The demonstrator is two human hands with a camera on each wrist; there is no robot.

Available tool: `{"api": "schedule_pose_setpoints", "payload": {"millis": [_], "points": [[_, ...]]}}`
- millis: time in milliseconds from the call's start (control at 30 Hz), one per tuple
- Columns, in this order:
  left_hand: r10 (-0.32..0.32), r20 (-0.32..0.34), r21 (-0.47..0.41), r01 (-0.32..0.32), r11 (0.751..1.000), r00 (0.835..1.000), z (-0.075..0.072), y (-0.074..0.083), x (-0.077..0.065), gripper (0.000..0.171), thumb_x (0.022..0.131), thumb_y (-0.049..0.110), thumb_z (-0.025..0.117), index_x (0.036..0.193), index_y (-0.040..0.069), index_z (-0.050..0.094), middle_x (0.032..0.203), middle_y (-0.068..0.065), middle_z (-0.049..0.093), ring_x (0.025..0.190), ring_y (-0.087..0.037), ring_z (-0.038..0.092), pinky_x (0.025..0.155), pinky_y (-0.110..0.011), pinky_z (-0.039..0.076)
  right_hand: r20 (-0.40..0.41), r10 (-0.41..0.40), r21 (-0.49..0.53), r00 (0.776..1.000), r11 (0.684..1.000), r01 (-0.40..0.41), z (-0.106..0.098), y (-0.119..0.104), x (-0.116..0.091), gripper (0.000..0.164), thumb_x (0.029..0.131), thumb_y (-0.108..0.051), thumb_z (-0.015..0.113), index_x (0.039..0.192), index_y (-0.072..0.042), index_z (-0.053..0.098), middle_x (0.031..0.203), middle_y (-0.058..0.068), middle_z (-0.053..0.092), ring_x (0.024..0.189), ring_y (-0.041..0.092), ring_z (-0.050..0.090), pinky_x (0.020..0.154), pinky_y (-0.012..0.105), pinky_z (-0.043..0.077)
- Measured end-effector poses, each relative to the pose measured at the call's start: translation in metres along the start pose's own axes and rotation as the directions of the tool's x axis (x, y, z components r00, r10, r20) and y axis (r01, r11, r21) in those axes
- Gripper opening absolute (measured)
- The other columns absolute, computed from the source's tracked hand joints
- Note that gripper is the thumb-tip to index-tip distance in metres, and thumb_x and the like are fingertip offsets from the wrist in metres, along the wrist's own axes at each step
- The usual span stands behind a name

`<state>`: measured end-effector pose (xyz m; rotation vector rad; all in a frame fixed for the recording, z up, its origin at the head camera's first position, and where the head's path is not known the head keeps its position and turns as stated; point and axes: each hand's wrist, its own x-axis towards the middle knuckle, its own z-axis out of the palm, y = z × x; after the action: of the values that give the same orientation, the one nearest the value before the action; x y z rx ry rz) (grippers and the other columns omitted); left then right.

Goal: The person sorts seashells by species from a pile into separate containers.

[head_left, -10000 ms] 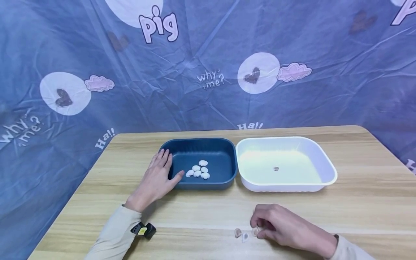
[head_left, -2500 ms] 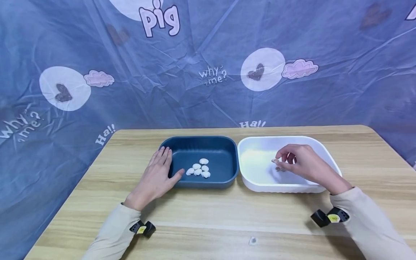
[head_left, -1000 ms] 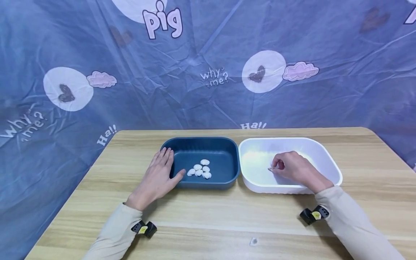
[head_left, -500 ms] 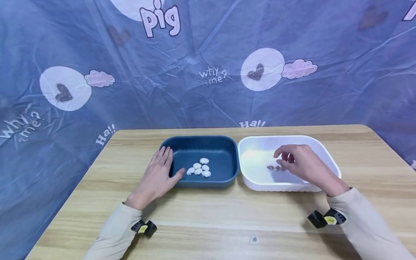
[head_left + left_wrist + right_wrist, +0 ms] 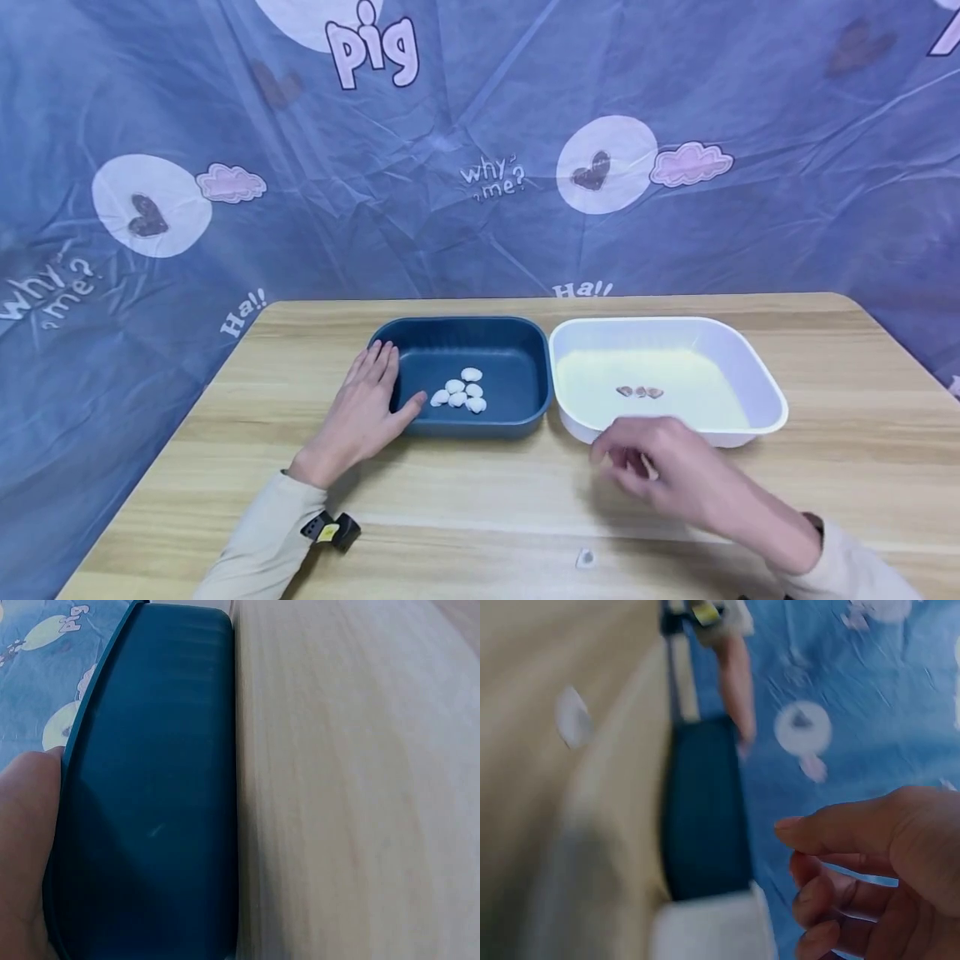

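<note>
My left hand (image 5: 360, 417) lies at the left end of a dark blue tray (image 5: 487, 429), fingers extended over its rim and thumb at the front edge. Several white seashells (image 5: 456, 390) sit together in that tray. Beside it, a white tray (image 5: 731, 375) holds 3 small brownish seashells (image 5: 641, 392) in a short row. My right hand (image 5: 667, 475), blurred, is over the table in front of the white tray; its fingers are loosely curled with nothing between them. Nearer the front, a small pale shell (image 5: 586, 557) with a grey spot lies on the wood.
The two trays stand side by side on a wooden table (image 5: 465, 500). A blue printed cloth (image 5: 420, 208) hangs behind the table's back edge. A black wrist camera (image 5: 333, 530) is strapped to my left sleeve.
Since ten seconds ago, two brown shells have gone from the table into the white tray, making three there. In the last half second my right hand has left that tray towards the front.
</note>
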<state>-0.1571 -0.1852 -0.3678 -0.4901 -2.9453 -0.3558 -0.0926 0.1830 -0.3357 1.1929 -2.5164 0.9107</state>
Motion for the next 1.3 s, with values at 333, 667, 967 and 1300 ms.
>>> {"api": "schedule_pose_setpoints", "payload": {"millis": [333,667,967,1300], "points": [[-0.002,0.003,-0.001,0.002,1.000,1.000,-0.002,0.000,0.001,0.083,0.096,0.051,0.049,0.146,-0.012,0.027,0.153,-0.027,0.024,0.145,-0.039,0.015,0.118,-0.047,0.009,0.346,0.038,0.126,0.937,0.988,-0.086,0.031,-0.010,-0.021,0.022,0.078,-0.013,0.079,0.095,-0.025,0.070,0.082,-0.022,0.055,0.068,-0.008,0.047,0.056,0.012,0.042],[-0.003,0.014,-0.002,0.003,1.000,1.000,-0.001,-0.001,0.000,0.084,0.096,0.051,0.048,0.146,-0.012,0.026,0.154,-0.027,0.023,0.145,-0.039,0.013,0.118,-0.047,0.008,0.367,0.052,0.074,0.929,0.994,-0.085,0.035,-0.008,-0.024,0.029,0.073,-0.007,0.082,0.091,-0.027,0.071,0.083,-0.023,0.054,0.068,-0.008,0.046,0.056,0.013,0.041],[-0.003,0.029,-0.004,0.003,1.000,1.000,-0.003,0.000,0.002,0.083,0.096,0.051,0.047,0.146,-0.012,0.026,0.154,-0.027,0.022,0.145,-0.039,0.013,0.118,-0.047,0.007,0.378,0.038,0.054,0.925,0.997,-0.063,0.039,-0.009,-0.025,0.024,0.074,-0.011,0.081,0.087,-0.027,0.068,0.081,-0.023,0.051,0.067,-0.008,0.044,0.056,0.013,0.040],[-0.010,0.032,-0.016,0.011,1.000,0.999,-0.003,0.000,0.003,0.083,0.096,0.050,0.048,0.147,-0.012,0.025,0.154,-0.028,0.022,0.145,-0.039,0.012,0.118,-0.048,0.007,0.343,0.050,-0.006,0.938,0.999,-0.051,0.041,-0.012,-0.025,0.019,0.084,-0.021,0.075,0.077,-0.029,0.059,0.077,-0.023,0.046,0.063,-0.009,0.040,0.052,0.012,0.036]]}}
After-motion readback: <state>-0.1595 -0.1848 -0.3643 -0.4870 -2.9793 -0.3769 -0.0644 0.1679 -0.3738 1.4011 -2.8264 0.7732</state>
